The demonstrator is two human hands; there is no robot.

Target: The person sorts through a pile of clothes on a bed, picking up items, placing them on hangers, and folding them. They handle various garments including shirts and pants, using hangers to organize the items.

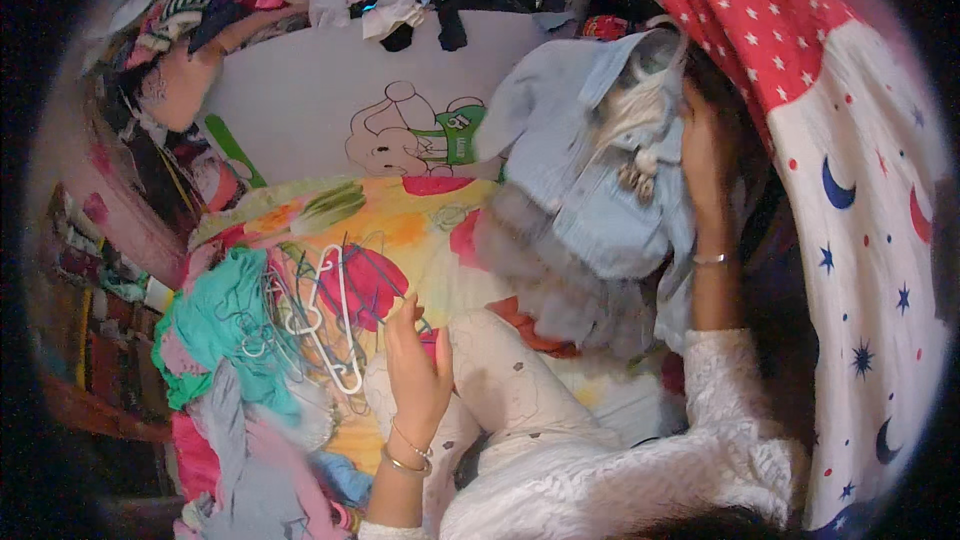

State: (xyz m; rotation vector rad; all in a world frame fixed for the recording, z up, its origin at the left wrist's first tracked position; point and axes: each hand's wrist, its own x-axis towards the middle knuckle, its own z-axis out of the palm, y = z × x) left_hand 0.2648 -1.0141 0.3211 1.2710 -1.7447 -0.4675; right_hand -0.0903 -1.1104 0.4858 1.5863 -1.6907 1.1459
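Observation:
My right hand point(706, 135) holds up a light blue shirt-like garment point(610, 180) by its far right edge. Its fingers are partly hidden behind the cloth. A grey gauzy layer point(560, 260) hangs below the blue part, and a cream bow-like piece point(632, 120) shows near its collar. My left hand point(418, 365) is raised over my lap, thumb apart from the fingers, with nothing plainly held. Just beyond it lies a tangle of wire hangers with a white plastic hanger point(340, 320) on top.
A teal garment point(225, 315) and other crumpled clothes point(250, 470) pile up at the left. Below the hangers spreads a colourful floral bedsheet point(400, 210). A white board with a cartoon elephant point(400, 130) stands behind. At right hangs a red and white star-patterned curtain point(850, 170).

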